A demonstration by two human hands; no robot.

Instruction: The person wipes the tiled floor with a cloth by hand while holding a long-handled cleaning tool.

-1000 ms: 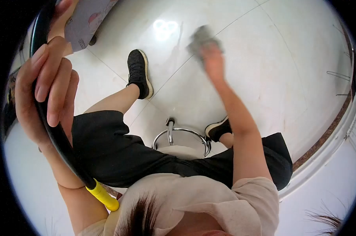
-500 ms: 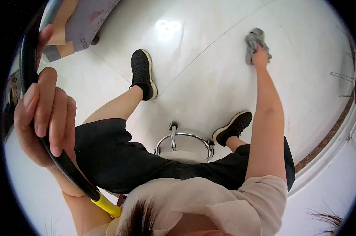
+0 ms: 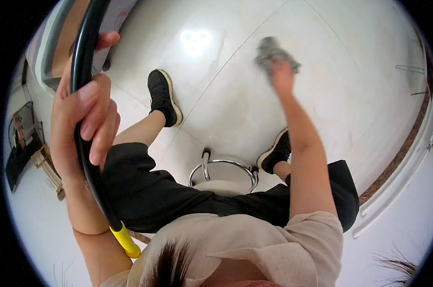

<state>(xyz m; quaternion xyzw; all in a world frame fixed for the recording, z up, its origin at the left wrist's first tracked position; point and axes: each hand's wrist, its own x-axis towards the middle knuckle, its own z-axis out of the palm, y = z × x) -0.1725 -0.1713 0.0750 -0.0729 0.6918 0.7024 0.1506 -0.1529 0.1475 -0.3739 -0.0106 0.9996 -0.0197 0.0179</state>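
My left hand (image 3: pixel 87 117) is closed around a long black rod with a yellow end (image 3: pixel 94 177). The rod looks curved, perhaps from the wide lens, and its upper end runs out of view. Farther out on the right, my right hand (image 3: pixel 282 75) presses a crumpled grey cloth (image 3: pixel 270 51) against the pale tiled floor (image 3: pixel 235 95). Hand and cloth are slightly blurred.
My feet in black shoes (image 3: pixel 163 95) rest apart on the floor. Beneath me is a stool with a chrome ring (image 3: pixel 223 161). A brown and grey piece of furniture (image 3: pixel 59 40) stands upper left; a wall with white pipes (image 3: pixel 393 201) runs along the right.
My right hand has swept left across the floor with the cloth. The left hand and the rod have shifted right, and the view has turned slightly.
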